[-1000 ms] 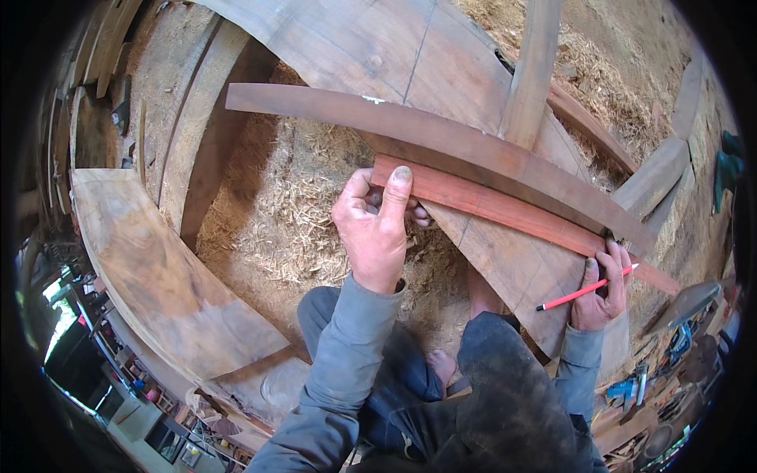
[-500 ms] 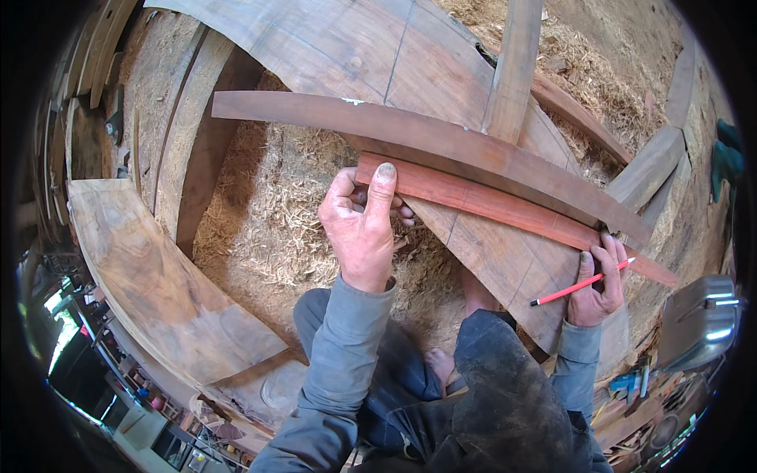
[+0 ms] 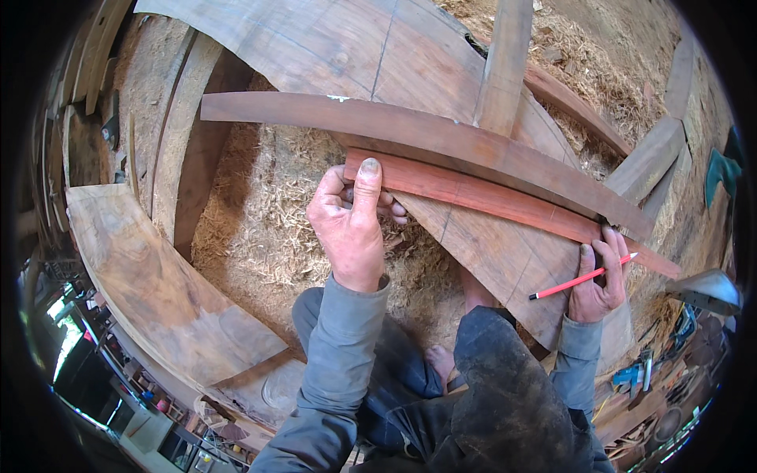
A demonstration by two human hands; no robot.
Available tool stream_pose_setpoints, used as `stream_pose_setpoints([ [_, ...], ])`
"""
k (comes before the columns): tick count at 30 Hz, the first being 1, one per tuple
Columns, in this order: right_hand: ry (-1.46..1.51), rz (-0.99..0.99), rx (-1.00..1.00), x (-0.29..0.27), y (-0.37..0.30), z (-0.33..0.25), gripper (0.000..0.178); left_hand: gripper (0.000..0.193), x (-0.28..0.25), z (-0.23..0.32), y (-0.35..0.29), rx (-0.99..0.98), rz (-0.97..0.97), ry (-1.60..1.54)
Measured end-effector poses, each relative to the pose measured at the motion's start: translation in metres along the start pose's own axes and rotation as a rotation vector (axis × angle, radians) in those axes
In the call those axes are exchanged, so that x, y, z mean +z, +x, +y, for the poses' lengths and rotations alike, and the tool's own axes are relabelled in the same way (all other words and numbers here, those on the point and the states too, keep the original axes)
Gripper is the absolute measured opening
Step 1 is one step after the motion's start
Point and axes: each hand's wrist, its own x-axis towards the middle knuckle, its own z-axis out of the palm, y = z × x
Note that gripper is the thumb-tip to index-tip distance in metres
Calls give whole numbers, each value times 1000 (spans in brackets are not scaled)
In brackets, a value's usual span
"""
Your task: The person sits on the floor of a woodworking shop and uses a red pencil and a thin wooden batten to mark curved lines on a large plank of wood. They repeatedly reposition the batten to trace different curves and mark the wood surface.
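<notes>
My left hand (image 3: 351,229) grips the left end of a reddish wooden strip (image 3: 473,193), its thumb on top and the fingers curled beneath. Toward the strip's right end, my right hand (image 3: 598,280) has its fingertips against the wood. A red pencil (image 3: 569,284) is tucked between the right hand's fingers, its pale tip pointing right and its dark end left. Along the strip's far side runs a longer, curved brown board (image 3: 410,130). Both lie across a wide plank (image 3: 347,55) marked with dark lines.
A broad curved board (image 3: 169,284) lies at the left, near a thick timber (image 3: 185,142). Wood shavings (image 3: 276,205) cover the ground. A squared post (image 3: 501,71) meets the curved board's far side. At right are a shiny metal object (image 3: 710,290) and a blue tool (image 3: 628,377).
The strip, the curved board and my left hand have shifted slightly left in the picture. At the right edge, the shiny metal object appears higher and tilted. Both hands keep their holds.
</notes>
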Motion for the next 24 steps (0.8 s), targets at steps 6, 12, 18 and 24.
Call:
stream_pose_setpoints([
  [6,-12,21,-5,1,4,-3,21,25,-2,-2,5,79,-55,17],
  [12,27,14,-32,-1,7,-5,24,26,-2,-1,4,43,-42,7],
  [18,54,11,-22,-1,6,-3,25,27,-1,-3,4,50,-26,36],
  [24,116,22,-29,-1,9,-4,24,25,-1,-2,1,20,-36,105],
])
